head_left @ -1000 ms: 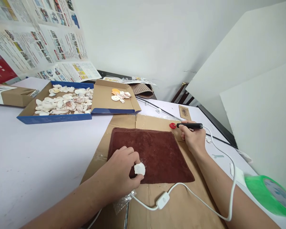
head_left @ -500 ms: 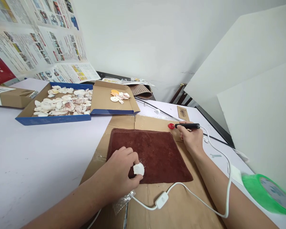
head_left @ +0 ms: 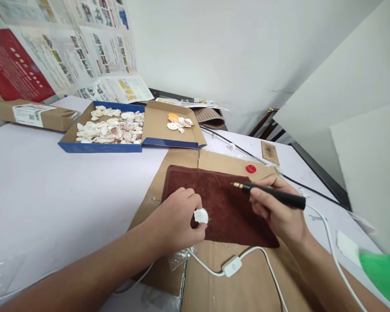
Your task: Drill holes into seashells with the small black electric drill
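Observation:
Between the thumb and fingers of my left hand [head_left: 182, 221] is a white seashell [head_left: 201, 216], held over a brown cloth [head_left: 211, 186]. My right hand [head_left: 276, 208] grips a black corded pen-shaped tool [head_left: 279, 197] with a brass-coloured tip, which looks like an electric engraving pen. Its tip points left above the cloth, apart from the shell. Behind the cloth's far right corner lies a small round red dish [head_left: 251, 169] on the cardboard [head_left: 221, 160]. A white cord with an inline switch [head_left: 232, 266] runs across the near cardboard.
At the back left, a blue-edged box [head_left: 100, 148] holds many shells, and several more [head_left: 180, 122] lie on its open flap. A brown carton [head_left: 35, 115] stands left of it. Green tape [head_left: 381, 273] is at the right edge, a small wooden piece [head_left: 270, 152] at the back right.
My right hand has drawn the pen tool away from the red dish, left and nearer over the cloth. The left hand still holds the shell. The camera view has shifted.

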`<state>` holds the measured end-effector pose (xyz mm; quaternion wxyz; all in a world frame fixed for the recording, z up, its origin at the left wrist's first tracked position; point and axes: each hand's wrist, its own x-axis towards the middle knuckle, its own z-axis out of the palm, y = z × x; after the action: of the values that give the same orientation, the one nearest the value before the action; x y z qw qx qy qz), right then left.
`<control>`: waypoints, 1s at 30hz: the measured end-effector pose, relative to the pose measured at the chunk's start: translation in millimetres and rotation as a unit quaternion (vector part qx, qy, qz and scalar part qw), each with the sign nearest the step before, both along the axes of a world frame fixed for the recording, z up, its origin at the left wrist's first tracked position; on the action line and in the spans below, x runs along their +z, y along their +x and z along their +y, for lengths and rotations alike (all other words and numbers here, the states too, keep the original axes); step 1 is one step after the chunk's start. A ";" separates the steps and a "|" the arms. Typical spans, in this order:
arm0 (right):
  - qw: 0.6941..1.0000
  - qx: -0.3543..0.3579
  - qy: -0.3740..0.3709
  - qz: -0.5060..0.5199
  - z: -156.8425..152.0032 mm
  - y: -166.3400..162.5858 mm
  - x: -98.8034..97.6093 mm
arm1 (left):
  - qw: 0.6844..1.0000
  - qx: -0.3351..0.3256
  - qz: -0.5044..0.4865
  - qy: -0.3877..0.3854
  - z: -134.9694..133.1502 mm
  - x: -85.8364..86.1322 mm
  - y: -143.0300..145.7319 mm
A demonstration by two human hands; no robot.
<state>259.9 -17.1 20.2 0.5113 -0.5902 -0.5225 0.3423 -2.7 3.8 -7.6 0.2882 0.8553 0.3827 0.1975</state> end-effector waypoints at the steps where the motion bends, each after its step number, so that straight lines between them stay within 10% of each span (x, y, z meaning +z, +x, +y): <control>1: 0.999 0.047 -0.021 0.017 -5.4 -6.8 -2.9 | 1.000 0.000 0.004 0.001 0.2 0.2 0.4; 5: 0.989 0.138 -0.037 0.024 -15.7 -28.5 -15.7 | 1.000 -0.005 0.020 0.010 0.3 2.2 1.7; 30: 0.990 0.130 -0.061 -0.009 -6.9 -46.7 -20.9 | 0.999 -0.008 0.053 0.007 0.5 6.3 4.1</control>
<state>213.2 -24.1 -0.7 0.4210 -0.5504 -0.5775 0.4315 1.4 4.3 -1.3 0.2632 0.8697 0.3889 0.1522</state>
